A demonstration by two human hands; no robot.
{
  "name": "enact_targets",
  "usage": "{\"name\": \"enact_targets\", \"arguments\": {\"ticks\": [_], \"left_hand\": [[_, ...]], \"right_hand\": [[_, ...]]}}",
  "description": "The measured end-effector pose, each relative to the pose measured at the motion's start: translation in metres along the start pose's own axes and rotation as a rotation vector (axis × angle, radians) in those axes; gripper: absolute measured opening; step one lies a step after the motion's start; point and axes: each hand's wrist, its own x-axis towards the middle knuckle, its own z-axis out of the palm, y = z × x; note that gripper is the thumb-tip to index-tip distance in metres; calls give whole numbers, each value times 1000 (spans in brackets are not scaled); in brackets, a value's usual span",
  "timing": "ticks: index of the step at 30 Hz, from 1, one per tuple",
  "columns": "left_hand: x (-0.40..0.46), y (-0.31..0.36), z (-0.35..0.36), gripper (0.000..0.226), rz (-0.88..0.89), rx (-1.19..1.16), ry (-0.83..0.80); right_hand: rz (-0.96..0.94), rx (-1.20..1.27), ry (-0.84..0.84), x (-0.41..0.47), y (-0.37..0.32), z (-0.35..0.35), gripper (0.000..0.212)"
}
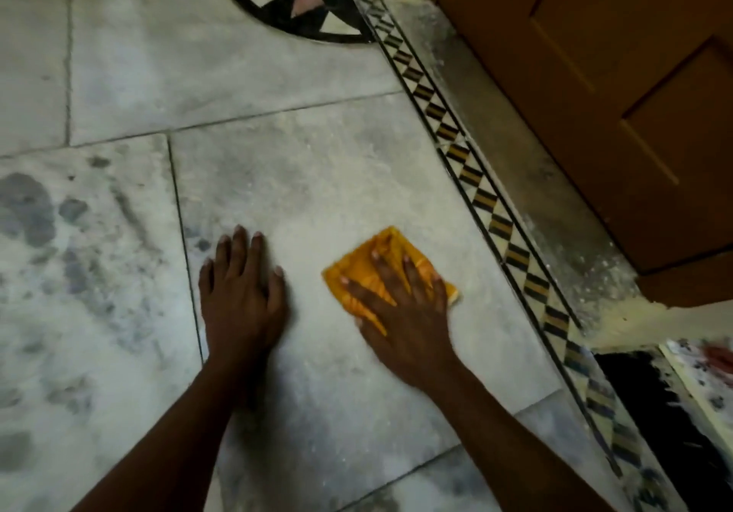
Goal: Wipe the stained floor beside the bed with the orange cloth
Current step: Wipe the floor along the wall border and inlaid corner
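Note:
A folded orange cloth lies flat on the grey marble floor. My right hand presses down on the cloth with fingers spread, covering its near half. My left hand rests flat on the bare floor to the left of the cloth, fingers together, holding nothing. Dark stains mark the tile at the far left, well away from both hands. The floor around the cloth looks dusty and pale.
A patterned inlay border runs diagonally to the right of the cloth. Beyond it stands a brown wooden door. A dark inlaid fan shape sits in the far corner. A dark gap and printed fabric show at lower right.

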Motion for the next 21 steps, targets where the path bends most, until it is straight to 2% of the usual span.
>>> {"name": "enact_targets", "arguments": {"ticks": [2,5,7,9,11,13,15,17,18,21], "left_hand": [[0,0,-1,71,-8,6,-5],[3,-1,3,70,-7,27,30],[7,-3,5,71,-13,46,22],[5,-3,6,72,-24,74,0],[5,-3,4,72,-15,74,-20],[5,-5,1,72,-7,58,-40],[6,-3,0,71,-11,46,-37],[6,-3,0,71,-18,34,-33],[4,-4,0,72,-16,26,-34],[4,-8,0,77,14,6,-54]], "right_hand": [[-46,-3,-19,-8,25,-4,65],[191,-50,75,35,52,5,64],[393,-30,147,94,40,16,63],[457,15,156,143,12,26,62],[322,28,184,155,-18,32,58],[31,-11,127,124,-41,30,56],[-188,13,60,83,-32,17,58],[-220,28,12,68,2,8,58],[-127,10,9,71,19,5,58],[331,-27,58,123,37,9,62]]}}
